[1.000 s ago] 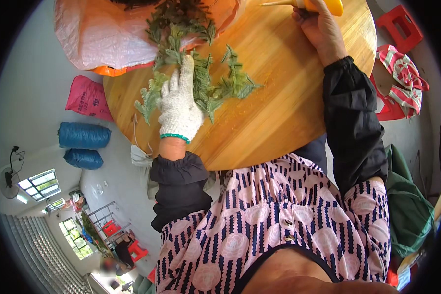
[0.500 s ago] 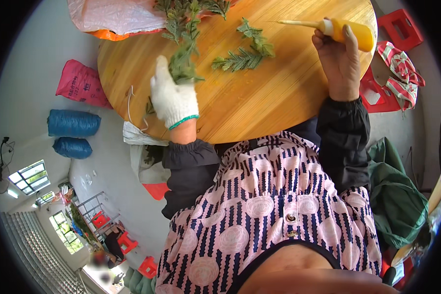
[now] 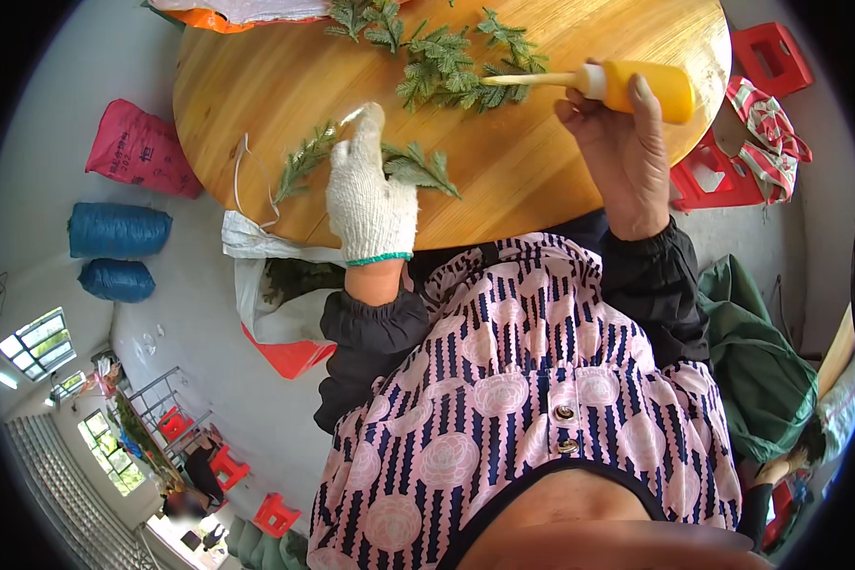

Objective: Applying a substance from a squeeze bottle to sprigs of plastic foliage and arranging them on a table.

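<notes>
My left hand (image 3: pixel 370 195), in a white knitted glove with a green cuff edge, is closed over an artificial fir sprig near the table's front edge. One green branch of the sprig (image 3: pixel 306 163) sticks out to the left of the glove, another to the right; their join is hidden by the fingers. In my bare right hand (image 3: pixel 617 157) is a yellow squeeze bottle (image 3: pixel 648 90), tilted on its side with its long pale nozzle pointing left. The nozzle's tip appears over a cluster of fir sprigs (image 3: pixel 442 66) lying on the table.
The round wooden table (image 3: pixel 522 180) carries more greenery (image 3: pixel 370 21) and a plastic bag (image 3: pixel 228 14) at the far side. A white bag (image 3: pixel 252 285) hangs by the front edge. Red stools (image 3: pixel 771 57) stand at right; pink (image 3: pixel 142 147) and blue bundles (image 3: pixel 122 230) lie left.
The blurred sprig under my left hand is gone from there; a fuller cluster now lies by the nozzle. My left hand covers a forked sprig. The bottle has shifted left and lower in view.
</notes>
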Available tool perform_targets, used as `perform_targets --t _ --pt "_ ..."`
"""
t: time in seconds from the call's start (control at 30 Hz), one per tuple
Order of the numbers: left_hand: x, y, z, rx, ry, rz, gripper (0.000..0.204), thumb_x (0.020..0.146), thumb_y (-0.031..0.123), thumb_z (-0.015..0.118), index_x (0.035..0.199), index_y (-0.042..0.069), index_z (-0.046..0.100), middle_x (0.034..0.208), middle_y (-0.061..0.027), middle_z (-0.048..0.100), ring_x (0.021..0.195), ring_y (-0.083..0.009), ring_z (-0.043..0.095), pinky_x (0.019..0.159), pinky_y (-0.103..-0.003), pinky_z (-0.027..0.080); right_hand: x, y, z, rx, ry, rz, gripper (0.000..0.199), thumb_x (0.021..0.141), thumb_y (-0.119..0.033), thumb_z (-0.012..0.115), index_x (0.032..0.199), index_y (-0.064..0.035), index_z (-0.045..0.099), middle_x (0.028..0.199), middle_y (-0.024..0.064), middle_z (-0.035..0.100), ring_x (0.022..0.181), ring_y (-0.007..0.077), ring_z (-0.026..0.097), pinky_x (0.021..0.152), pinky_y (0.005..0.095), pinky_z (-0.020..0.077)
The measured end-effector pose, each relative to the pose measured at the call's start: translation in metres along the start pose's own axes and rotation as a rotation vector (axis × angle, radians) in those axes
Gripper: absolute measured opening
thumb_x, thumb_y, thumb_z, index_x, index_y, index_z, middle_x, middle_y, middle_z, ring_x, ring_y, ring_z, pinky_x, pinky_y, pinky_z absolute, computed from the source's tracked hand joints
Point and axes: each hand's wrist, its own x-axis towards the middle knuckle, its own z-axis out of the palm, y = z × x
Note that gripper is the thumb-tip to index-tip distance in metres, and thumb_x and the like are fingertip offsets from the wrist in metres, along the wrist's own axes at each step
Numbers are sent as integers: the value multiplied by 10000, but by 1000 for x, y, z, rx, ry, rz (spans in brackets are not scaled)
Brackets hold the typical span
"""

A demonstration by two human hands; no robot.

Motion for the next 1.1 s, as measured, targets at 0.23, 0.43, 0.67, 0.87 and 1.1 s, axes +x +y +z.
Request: perform_targets --t 0.23,0.43,0.67,0.87,1.1 --pt "-12 -10 3 -313 178 135 702 825 -69 617 1508 16 480 1452 -228 547 1221 -355 614 1054 -418 488 28 59 51 79 -167 144 343 1015 -331 670 1220 -57 638 1141 99 694 1029 228 661 1087 509 491" --pt "-33 -3 -7 -16 430 187 621 860 -63 591 1474 -3 529 1371 -184 632 1248 -301 603 1037 -391 511 61 44 46 -93 -16 -133 309 1006 -333 677 1202 -105 604 1112 54 660 1055 229 645 968 420 524" --pt "-33 7 4 -371 391 78 608 896 38 747 1468 19 543 980 -91 685 827 -168 625 738 -304 535 6 22 27 -54 -54 -62 333 995 -293 700 1231 -72 617 1121 78 690 1066 220 657 1057 477 498" --pt "-24 13 12 -201 259 201 772 834 221 811 1504 15 487 1003 -163 707 926 -341 677 896 -512 501 -38 15 36 -314 1 -188 322 1010 -273 670 1225 -38 629 1226 126 661 1063 270 672 1062 525 520" --pt "-21 0 23 -237 178 156 1028 846 476 769 1617 24 263 1155 -159 723 1045 -345 683 1148 -656 248 -50 28 51 -925 -151 -246 497 885 -137 797 1307 52 615 1160 135 693 1074 230 679 903 373 583"
